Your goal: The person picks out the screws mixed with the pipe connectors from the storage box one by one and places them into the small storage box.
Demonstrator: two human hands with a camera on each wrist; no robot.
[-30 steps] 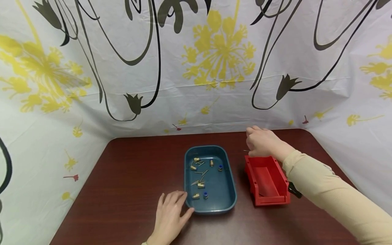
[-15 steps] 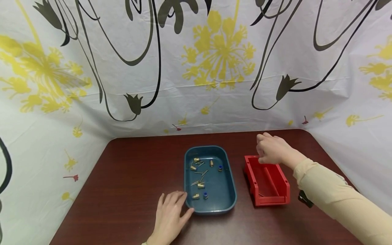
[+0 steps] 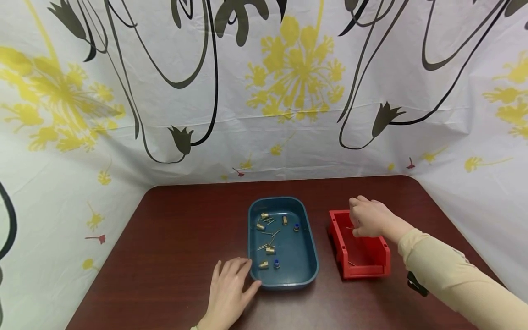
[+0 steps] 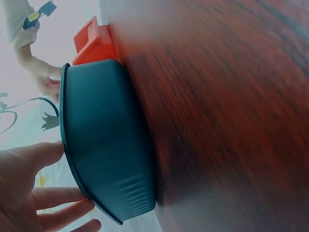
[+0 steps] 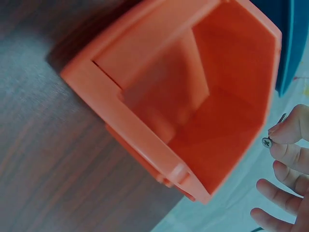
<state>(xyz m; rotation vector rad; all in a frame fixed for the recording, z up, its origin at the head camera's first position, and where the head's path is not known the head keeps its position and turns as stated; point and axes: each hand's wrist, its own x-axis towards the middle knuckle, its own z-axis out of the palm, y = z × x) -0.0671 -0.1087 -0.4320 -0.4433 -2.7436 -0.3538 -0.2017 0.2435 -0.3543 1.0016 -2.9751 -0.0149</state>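
Observation:
My right hand [image 3: 373, 217] hovers over the red bin [image 3: 368, 272], pinching a screw between thumb and index finger. The right wrist view shows the cross-slotted head of this screw [image 5: 267, 142]; its other three fingers are spread. Inside the bin lies another screw [image 3: 351, 263] near the front wall. My left hand [image 3: 228, 291] rests on the near left corner of the blue tray [image 3: 299, 261], thumb and fingertips at its rim. In that tray lie several brass fittings [image 3: 263, 265], loose screws [image 3: 267, 233] and small blue-topped fittings [image 3: 277, 264].
The tray and bin stand side by side on a dark reddish-brown table [image 3: 185, 238], a narrow gap between them. Behind the table hangs a white curtain [image 3: 231, 110] with flower prints. A dark device [image 3: 417, 284] is strapped at the right wrist.
My right hand has moved from behind the red bin toward me and slightly right, and is now over the bin with the screw. The left hand and tray have stayed in place.

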